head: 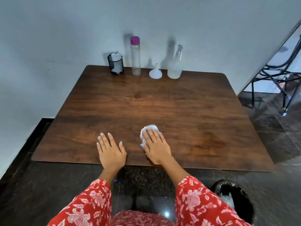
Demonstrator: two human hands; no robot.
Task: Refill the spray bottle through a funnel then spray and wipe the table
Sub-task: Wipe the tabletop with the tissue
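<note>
Two hands work the near edge of the desk (162,98). The right hand (156,146) lies with straight fingers pressed on a wadded white tissue (149,130) — its grip is flat, not curled. The left hand (110,150), just beside it, rests spread and holds nothing. To wipe well, I would keep the palm flat and sweep in overlapping passes away from the body. Far ahead of the right hand, along the back edge, stand the spray bottle (175,66), the funnel (155,73), a purple-capped bottle (135,56) and a mesh cup (115,64) — wide bare wood lies between.
</note>
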